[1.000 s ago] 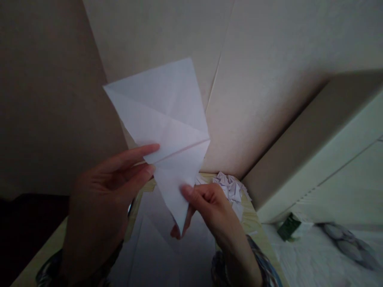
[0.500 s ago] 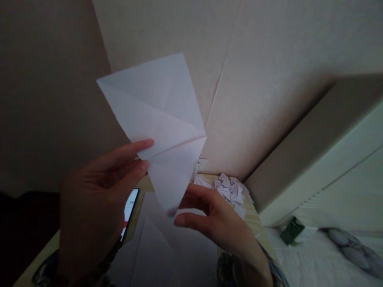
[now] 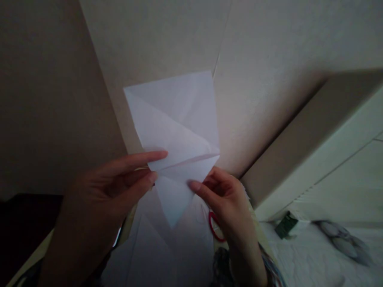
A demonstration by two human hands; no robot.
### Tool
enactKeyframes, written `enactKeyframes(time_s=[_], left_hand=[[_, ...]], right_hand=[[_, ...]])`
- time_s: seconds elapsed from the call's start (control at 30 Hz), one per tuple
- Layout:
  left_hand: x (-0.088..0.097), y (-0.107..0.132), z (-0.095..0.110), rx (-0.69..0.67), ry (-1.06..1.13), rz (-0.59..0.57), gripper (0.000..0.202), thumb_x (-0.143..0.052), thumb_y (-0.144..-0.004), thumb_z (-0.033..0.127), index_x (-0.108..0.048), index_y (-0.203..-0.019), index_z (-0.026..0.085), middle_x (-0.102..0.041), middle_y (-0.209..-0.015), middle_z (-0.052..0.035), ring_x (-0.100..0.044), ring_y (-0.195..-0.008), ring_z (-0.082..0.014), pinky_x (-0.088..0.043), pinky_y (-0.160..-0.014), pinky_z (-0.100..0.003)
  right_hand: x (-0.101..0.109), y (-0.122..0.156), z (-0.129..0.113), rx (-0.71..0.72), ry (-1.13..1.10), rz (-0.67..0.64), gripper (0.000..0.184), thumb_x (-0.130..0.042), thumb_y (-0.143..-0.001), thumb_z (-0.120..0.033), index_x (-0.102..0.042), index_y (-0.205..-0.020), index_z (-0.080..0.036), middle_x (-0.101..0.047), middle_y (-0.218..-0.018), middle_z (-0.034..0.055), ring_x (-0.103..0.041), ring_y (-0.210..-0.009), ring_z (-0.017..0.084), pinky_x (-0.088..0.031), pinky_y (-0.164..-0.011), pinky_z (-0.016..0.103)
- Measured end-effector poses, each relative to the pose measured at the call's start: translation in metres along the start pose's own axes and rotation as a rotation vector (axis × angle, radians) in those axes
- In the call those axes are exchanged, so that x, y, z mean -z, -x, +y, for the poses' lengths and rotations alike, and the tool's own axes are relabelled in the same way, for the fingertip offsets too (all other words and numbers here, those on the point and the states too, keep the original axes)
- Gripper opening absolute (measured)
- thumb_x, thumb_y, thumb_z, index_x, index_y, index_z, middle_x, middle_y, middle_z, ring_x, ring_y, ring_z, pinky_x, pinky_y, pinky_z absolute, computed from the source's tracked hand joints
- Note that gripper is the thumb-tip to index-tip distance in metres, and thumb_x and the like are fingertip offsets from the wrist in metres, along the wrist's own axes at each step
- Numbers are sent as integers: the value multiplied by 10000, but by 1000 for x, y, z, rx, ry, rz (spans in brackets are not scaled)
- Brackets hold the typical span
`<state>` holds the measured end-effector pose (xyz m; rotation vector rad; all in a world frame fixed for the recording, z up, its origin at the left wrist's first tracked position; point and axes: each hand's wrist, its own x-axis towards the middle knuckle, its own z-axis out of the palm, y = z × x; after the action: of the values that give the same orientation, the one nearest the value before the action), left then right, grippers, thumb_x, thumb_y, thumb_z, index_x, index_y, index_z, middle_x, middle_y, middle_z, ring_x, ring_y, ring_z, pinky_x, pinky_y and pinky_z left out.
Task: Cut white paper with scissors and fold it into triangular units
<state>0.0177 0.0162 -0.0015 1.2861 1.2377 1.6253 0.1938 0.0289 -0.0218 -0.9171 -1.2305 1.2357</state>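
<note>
A creased, partly folded sheet of white paper (image 3: 176,123) is held up in front of me, its pointed end facing down. My left hand (image 3: 119,179) pinches its left edge at the fold, forefinger in front of the upper part and thumb at the edge. On the right edge, my right hand (image 3: 221,195) grips the lower flap, thumb on the front and fingers behind. Below the point lie more white sheets (image 3: 155,251) on the table. Red-handled scissors (image 3: 213,227) show partly behind my right wrist.
A sliver of a phone (image 3: 117,237) shows by my left wrist. Wall panels (image 3: 167,36) rise behind the paper. A pale cabinet-like block (image 3: 314,139) stands at the right. Past it lie a green box (image 3: 286,225) and a grey object (image 3: 341,239) on a white quilted surface.
The paper has shifted right and slightly down in view. My right hand has moved up from near the lower tip to the right edge. The scissors have come into view; the folded paper pile is now mostly hidden.
</note>
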Motion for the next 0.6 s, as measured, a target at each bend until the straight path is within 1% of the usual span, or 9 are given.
enactKeyframes(time_s=[0.1, 0.23, 0.27, 0.3, 0.37, 0.4, 0.47, 0.53, 0.6], left_hand=[[-1, -1, 3, 32, 4, -43, 277, -808, -677, 192, -813, -866, 394, -774, -654, 113, -716, -572, -100, -547, -501, -111], [0, -3, 2, 20, -61, -49, 277, -814, -666, 217, -813, -870, 405, -783, -665, 110, -703, -554, -90, -527, -486, -93], [1, -4, 1, 18, -72, -54, 272, -817, -663, 228, -814, -870, 404, -786, -671, 105, -709, -563, -94, -529, -491, -96], [2, -5, 0, 15, -81, -63, 265, -818, -662, 240, -816, -872, 401, -789, -681, 97, -717, -577, -103, -536, -498, -104], [4, -7, 0, 11, -92, -89, 250, -813, -667, 258, -818, -876, 395, -794, -698, 81, -728, -591, -121, -549, -502, -127], [5, -7, -1, 12, -96, -107, 243, -810, -672, 265, -819, -878, 392, -796, -706, 74, -729, -590, -128, -553, -498, -137], [7, -8, -1, 19, -98, -138, 231, -807, -679, 278, -820, -880, 392, -799, -720, 66, -730, -584, -137, -559, -488, -154], [8, -8, -2, 14, -106, -148, 226, -808, -678, 291, -820, -877, 398, -802, -732, 65, -731, -585, -142, -562, -485, -160], [11, -9, -4, -4, -133, -136, 234, -809, -681, 306, -817, -893, 404, -803, -737, 68, -731, -590, -143, -564, -489, -162]], right_hand=[[4, -1, -3, -14, -28, 45, 141, -797, -716, -240, -686, -631, -223, -673, -606, -44, -607, -600, 129, -470, -632, 241], [10, -1, -6, 40, 91, 8, 334, -683, -858, -353, -670, -559, -205, -646, -572, -20, -577, -596, 124, -449, -637, 242], [11, -2, -6, 46, 88, 8, 333, -680, -863, -360, -678, -568, -204, -642, -570, -22, -568, -589, 120, -447, -628, 236], [11, -2, -6, 43, 56, 11, 286, -704, -842, -347, -692, -594, -206, -650, -583, -26, -568, -586, 115, -449, -622, 229], [12, -4, -7, 22, -45, 31, 136, -794, -747, -275, -715, -654, -214, -675, -622, -42, -581, -593, 104, -456, -614, 208], [12, -5, -7, 13, -92, 43, 112, -828, -702, -241, -722, -674, -218, -683, -633, -50, -590, -600, 98, -459, -614, 198], [14, -5, -8, 7, -143, 63, 137, -858, -664, -210, -722, -678, -220, -690, -632, -57, -599, -604, 89, -454, -606, 179], [16, -5, -8, 12, -133, 56, 134, -838, -712, -237, -716, -661, -213, -691, -611, -51, -600, -593, 87, -449, -597, 175], [19, -4, -7, 23, -89, 34, 201, -752, -824, -295, -715, -649, -204, -706, -619, -30, -608, -605, 93, -455, -619, 184]])
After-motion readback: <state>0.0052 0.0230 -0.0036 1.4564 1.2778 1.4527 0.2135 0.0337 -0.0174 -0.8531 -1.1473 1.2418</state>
